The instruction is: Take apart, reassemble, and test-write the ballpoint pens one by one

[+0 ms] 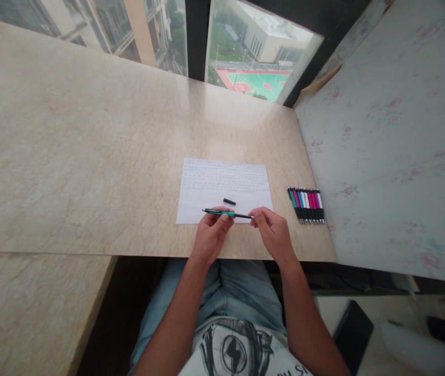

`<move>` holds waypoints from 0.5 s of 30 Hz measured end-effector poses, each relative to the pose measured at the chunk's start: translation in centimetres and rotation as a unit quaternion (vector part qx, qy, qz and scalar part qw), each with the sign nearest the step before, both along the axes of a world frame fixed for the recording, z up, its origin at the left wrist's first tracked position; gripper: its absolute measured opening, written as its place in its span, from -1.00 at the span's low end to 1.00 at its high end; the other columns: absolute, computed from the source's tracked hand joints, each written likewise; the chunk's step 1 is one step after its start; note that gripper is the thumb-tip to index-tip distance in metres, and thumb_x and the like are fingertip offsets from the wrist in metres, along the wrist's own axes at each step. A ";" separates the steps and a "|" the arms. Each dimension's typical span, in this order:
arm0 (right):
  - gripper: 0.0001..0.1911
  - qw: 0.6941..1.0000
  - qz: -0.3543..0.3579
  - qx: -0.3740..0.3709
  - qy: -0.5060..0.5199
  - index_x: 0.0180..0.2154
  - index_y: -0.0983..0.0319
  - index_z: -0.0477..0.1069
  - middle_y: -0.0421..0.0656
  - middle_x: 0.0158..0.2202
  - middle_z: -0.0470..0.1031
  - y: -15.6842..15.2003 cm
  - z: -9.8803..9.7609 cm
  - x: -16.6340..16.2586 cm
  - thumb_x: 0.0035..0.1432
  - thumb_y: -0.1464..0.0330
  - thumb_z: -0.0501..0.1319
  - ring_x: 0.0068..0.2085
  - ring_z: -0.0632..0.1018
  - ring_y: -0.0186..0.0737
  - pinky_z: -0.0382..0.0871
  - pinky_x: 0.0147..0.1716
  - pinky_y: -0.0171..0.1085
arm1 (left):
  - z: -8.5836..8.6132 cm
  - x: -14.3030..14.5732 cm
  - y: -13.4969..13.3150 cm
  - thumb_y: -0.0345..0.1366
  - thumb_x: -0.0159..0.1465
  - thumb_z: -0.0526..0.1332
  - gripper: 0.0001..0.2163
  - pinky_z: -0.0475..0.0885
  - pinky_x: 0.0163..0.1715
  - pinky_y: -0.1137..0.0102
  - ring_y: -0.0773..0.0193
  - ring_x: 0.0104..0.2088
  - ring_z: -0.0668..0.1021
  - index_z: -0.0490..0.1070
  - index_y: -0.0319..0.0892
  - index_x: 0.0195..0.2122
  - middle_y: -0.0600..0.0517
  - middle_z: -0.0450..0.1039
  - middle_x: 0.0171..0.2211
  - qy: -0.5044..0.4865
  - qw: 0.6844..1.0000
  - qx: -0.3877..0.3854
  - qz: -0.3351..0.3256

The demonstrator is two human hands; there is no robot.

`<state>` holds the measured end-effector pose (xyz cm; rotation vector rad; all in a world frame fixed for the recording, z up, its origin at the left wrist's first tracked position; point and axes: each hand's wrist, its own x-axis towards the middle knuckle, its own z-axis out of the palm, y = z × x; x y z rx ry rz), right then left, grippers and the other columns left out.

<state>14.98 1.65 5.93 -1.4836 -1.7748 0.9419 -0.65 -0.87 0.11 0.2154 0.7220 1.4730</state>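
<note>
A green and black pen (228, 213) lies level across both my hands, above the lower edge of a handwritten sheet of paper (195, 196). My left hand (211, 235) is closed around its green barrel, the thumb on top. My right hand (274, 232) pinches the right end of the pen, where a thin dark part leads from the barrel to the fingertips. The very tip is hidden by those fingers. A short black tube-like piece (229, 201) rests on the paper just beyond the pen.
Several pens (306, 205) with coloured barrels and black grips lie in a row to the right. A patterned wall (387, 146) borders the marbled ledge (89, 156) on the right, and windows (265, 52) stand behind. The ledge's front edge runs close to my lap.
</note>
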 end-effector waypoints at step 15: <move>-0.72 0.999 0.017 0.030 -0.010 -0.40 0.20 0.47 -0.21 -0.55 0.51 0.1 0.0 0.1 0.27 0.18 0.17 -0.51 0.51 -0.29 0.37 -0.46 -0.32 | -0.2 0.0 0.0 -0.36 0.09 0.43 -0.82 0.46 -0.16 0.46 0.36 -0.23 0.57 0.56 -0.19 -0.27 0.01 0.56 -0.25 0.005 1.000 -0.001 0.004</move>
